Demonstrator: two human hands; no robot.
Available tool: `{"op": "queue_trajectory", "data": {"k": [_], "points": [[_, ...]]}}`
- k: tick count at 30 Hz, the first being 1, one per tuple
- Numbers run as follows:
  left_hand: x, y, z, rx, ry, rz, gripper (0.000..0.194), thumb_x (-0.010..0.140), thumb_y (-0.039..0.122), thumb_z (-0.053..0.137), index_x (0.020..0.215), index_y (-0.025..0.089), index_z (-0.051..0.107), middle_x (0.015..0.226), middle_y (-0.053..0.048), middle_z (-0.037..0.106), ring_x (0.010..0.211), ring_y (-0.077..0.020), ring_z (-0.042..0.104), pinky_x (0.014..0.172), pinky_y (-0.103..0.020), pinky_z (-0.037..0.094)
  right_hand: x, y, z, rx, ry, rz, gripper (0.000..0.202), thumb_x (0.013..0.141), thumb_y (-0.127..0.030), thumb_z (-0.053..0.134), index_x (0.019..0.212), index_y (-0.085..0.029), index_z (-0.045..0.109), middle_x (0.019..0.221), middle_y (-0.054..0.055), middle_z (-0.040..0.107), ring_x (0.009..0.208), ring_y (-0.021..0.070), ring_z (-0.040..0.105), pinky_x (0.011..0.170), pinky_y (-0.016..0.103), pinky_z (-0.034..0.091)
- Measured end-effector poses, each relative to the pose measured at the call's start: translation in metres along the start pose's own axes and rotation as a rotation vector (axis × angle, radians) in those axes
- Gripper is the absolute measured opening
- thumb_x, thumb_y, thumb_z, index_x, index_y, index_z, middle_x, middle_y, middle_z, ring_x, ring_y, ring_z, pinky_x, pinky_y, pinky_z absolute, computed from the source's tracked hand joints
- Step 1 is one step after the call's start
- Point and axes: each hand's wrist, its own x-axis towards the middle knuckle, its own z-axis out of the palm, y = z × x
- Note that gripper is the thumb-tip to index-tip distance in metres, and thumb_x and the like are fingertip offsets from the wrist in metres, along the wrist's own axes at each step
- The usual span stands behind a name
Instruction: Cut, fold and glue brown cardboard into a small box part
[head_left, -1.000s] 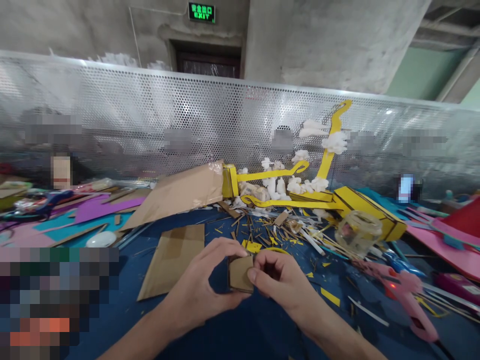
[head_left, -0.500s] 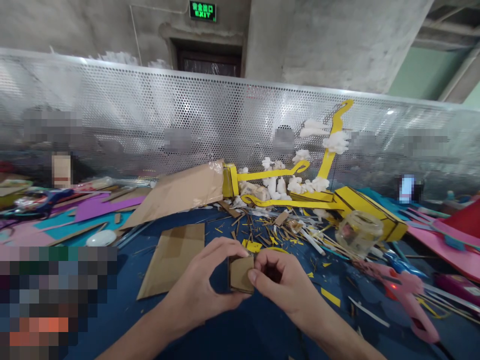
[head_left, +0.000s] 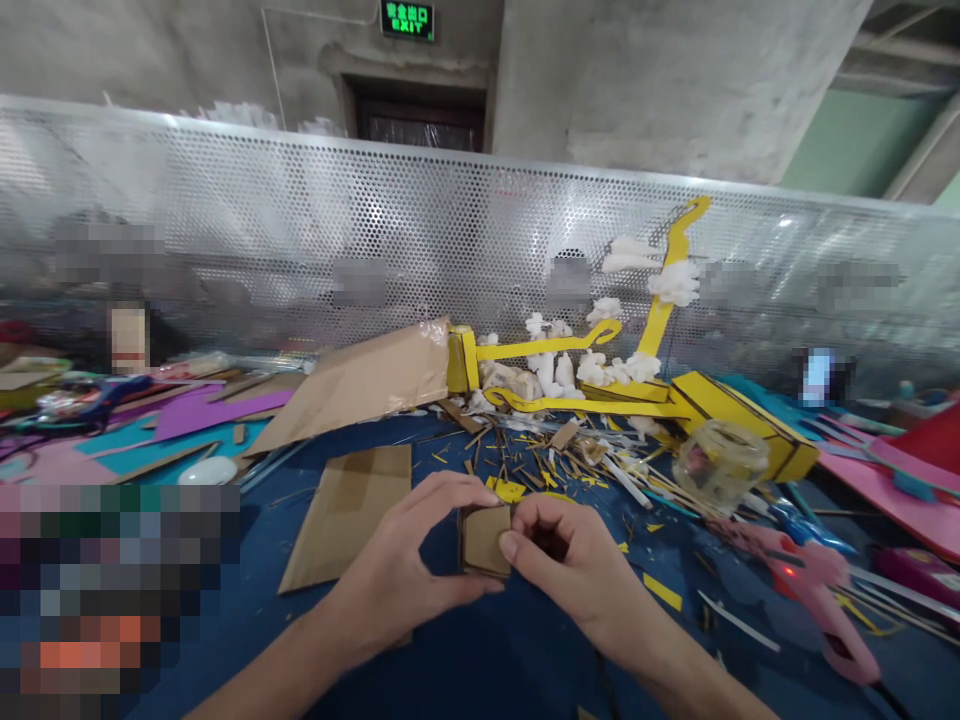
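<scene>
Head view: the box (head_left: pixel 484 545) is held between both hands over the blue table (head_left: pixel 457 675). Just beyond it lie yellow scraps (head_left: pixel 510 491), then a litter of sticks (head_left: pixel 517 448) that takes up the table there. Left of the box, a sheet (head_left: pixel 356 515) lies flat, partly covered by the left hand (head_left: pixel 409 555). Right of the box are a white strip (head_left: pixel 739 620) and a pink glue gun (head_left: pixel 825 590) with a red light; beyond these, to the box's far right, stands a jar (head_left: pixel 720 465). A yellow model (head_left: pixel 757 425) lies behind the jar as seen from the box.

The box is brown cardboard, its upper face plain and nearly square, with dark edges. The sheet is smooth cardboard too; the jar is clear and rounded. Far beyond the box, white fluff (head_left: pixel 555 375) sits in clumps before a perforated metal screen (head_left: pixel 300 220).

The left hand curves like a C, fingertips at the box's far edge, thumb at its near edge. The right hand (head_left: pixel 574 555) pinches its right edge, thumb on top.
</scene>
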Motion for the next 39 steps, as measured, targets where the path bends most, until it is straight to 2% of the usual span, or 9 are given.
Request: {"op": "queue_trajectory", "data": {"k": [8, 16, 27, 32, 39], "points": [[0.0008, -0.0025, -0.0005, -0.052, -0.004, 0.002, 0.058, 0.072, 0.035, 0.092, 0.124, 0.031, 0.065, 0.125, -0.004, 0.068, 0.118, -0.0247, 0.064, 0.105, -0.038, 0.05, 0.0, -0.0034, -0.002, 0.004, -0.028, 0.011, 0.027, 0.089, -0.041, 0.064, 0.074, -0.02, 0.056, 0.066, -0.004, 0.046, 0.061, 0.0129, 0.039, 0.055, 0.026, 0.032], [-0.0013, -0.0043, 0.0016, -0.056, -0.002, -0.003, 0.055, 0.074, 0.03, 0.091, 0.123, 0.031, 0.065, 0.125, -0.004, 0.067, 0.118, -0.0236, 0.063, 0.104, -0.038, 0.05, 0.0003, -0.0015, -0.0019, 0.023, -0.059, -0.007, 0.03, 0.091, -0.04, 0.063, 0.072, -0.02, 0.053, 0.066, -0.004, 0.044, 0.061, 0.0126, 0.036, 0.055, 0.026, 0.031], [-0.001, -0.0073, 0.0005, -0.082, -0.011, -0.009, 0.056, 0.076, 0.035, 0.089, 0.126, 0.031, 0.064, 0.127, -0.003, 0.068, 0.12, -0.0234, 0.063, 0.106, -0.036, 0.049, 0.0014, 0.0012, -0.0015, 0.049, -0.025, 0.02, 0.035, 0.089, -0.048, 0.065, 0.072, -0.02, 0.053, 0.066, -0.005, 0.043, 0.06, 0.0122, 0.035, 0.055, 0.027, 0.027], [-0.0002, -0.0086, -0.0032, -0.088, 0.039, -0.011, 0.054, 0.075, 0.036, 0.09, 0.122, 0.031, 0.064, 0.123, -0.002, 0.07, 0.117, -0.0231, 0.065, 0.104, -0.037, 0.049, 0.002, 0.0024, 0.0, 0.116, 0.014, 0.065, 0.044, 0.086, -0.058, 0.068, 0.07, -0.021, 0.05, 0.062, -0.006, 0.04, 0.057, 0.0107, 0.03, 0.051, 0.027, 0.022], [0.0005, -0.0095, -0.0017, -0.082, 0.114, 0.033, 0.048, 0.072, 0.034, 0.092, 0.114, 0.028, 0.068, 0.117, -0.004, 0.072, 0.112, -0.0241, 0.068, 0.101, -0.04, 0.052, 0.0006, 0.0024, -0.0019, 0.159, -0.007, 0.097, 0.051, 0.084, -0.065, 0.071, 0.071, -0.021, 0.05, 0.061, -0.007, 0.04, 0.055, 0.0095, 0.029, 0.049, 0.027, 0.02]]}}
